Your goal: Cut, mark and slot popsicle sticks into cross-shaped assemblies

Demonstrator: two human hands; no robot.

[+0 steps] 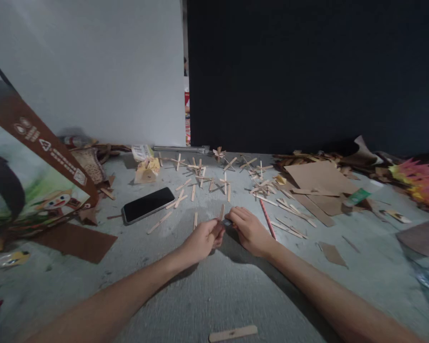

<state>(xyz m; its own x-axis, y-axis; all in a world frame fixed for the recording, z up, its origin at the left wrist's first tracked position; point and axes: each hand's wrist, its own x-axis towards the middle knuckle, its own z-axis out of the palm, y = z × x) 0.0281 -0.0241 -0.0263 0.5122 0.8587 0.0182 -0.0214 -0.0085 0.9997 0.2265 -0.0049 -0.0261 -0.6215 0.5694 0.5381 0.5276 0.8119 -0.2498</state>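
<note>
My left hand (206,237) is closed in a pinch around a wooden craft stick (222,211), whose tip sticks up past the fingers. Close beside it, my right hand (249,230) is curled with its fingers bent inward. A small dark grey object (227,223) shows at the right fingertips, too little of it visible to name. Just left of the hands lies another craft stick (195,221). A red pencil-like rod (267,219) rests to the right of my right hand. Beyond both hands, several craft sticks (225,183) lie scattered and crossed.
A black phone (148,205) lies left of the sticks, near a printed bag (39,143). Cardboard sheets (312,178) and scraps cover the right side, with a pink-yellow spiky item (418,183) beyond. One craft stick (233,333) lies at the near edge. White and black panels stand behind.
</note>
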